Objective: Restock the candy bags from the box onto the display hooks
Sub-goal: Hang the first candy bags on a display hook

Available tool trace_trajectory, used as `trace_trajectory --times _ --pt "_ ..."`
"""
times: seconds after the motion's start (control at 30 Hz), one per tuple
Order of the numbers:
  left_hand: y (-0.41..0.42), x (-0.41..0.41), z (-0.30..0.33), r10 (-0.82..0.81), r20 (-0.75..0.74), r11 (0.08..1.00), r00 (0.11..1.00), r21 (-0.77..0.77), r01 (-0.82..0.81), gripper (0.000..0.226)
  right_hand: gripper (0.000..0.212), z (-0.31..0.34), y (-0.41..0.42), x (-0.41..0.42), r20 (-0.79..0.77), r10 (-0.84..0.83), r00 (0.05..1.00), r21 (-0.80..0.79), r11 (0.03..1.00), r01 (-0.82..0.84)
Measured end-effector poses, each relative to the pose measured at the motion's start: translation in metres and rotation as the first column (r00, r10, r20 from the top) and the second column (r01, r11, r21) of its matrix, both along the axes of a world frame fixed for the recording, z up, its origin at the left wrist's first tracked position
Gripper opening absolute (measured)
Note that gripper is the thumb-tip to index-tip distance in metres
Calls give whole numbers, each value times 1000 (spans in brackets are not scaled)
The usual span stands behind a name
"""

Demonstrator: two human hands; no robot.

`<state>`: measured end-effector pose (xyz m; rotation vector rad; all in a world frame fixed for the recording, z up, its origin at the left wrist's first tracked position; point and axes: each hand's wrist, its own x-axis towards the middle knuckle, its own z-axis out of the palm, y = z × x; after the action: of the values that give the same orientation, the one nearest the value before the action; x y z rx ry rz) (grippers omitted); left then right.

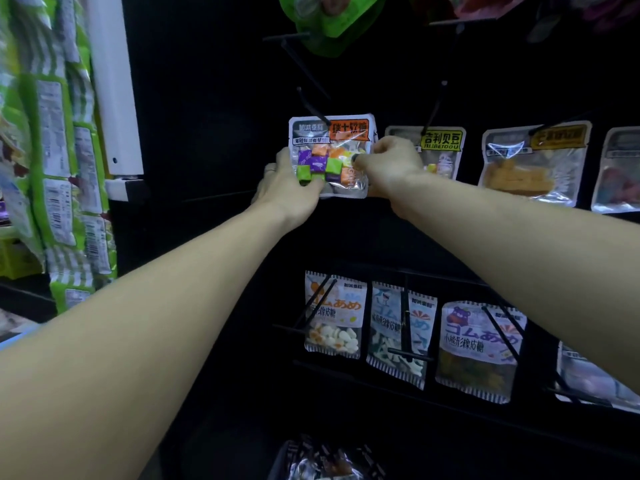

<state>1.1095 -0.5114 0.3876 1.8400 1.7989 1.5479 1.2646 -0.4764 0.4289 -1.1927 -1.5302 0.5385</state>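
A clear candy bag with purple, green and orange wrapped cubes and an orange label hangs at the black display hook, whose tip pokes through the bag's top. My left hand grips the bag's lower left edge. My right hand pinches its right edge at mid height. Far below, at the bottom of the view, the dark box shows several more shiny bags inside.
More candy bags hang to the right: a yellow-labelled bag and an amber-filled bag. A lower row holds white gummy bags. Green snack packs hang at the left beside a white post. A green bag hangs overhead.
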Motion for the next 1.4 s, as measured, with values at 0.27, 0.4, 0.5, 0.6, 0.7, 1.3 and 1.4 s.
trace_trajectory --times 0.27,0.4,0.5,0.6,0.7,1.3,1.4 --pt "29 5 5 -65 151 995 986 -67 76 64 68 -5 15 1 187 -200 962 72 979 189" --pt "36 11 1 -39 192 998 981 -41 47 61 55 -9 15 2 324 -143 935 90 989 120" --pt "41 17 0 -40 215 998 976 -29 48 61 33 -8 15 -1 238 -35 971 26 999 29" --pt "43 22 -3 -52 234 998 971 -27 60 59 32 -9 19 0 199 -10 980 -2 1000 10" --pt "46 21 -5 -69 253 997 965 -6 73 57 36 -10 24 0 168 12 986 -20 1000 -9" --pt "65 4 -3 -229 337 971 913 148 189 68 69 -11 46 -8 -15 175 984 -49 983 -175" --pt "67 3 -4 -250 349 965 903 169 201 79 63 -11 49 -11 -5 147 989 -35 989 -147"
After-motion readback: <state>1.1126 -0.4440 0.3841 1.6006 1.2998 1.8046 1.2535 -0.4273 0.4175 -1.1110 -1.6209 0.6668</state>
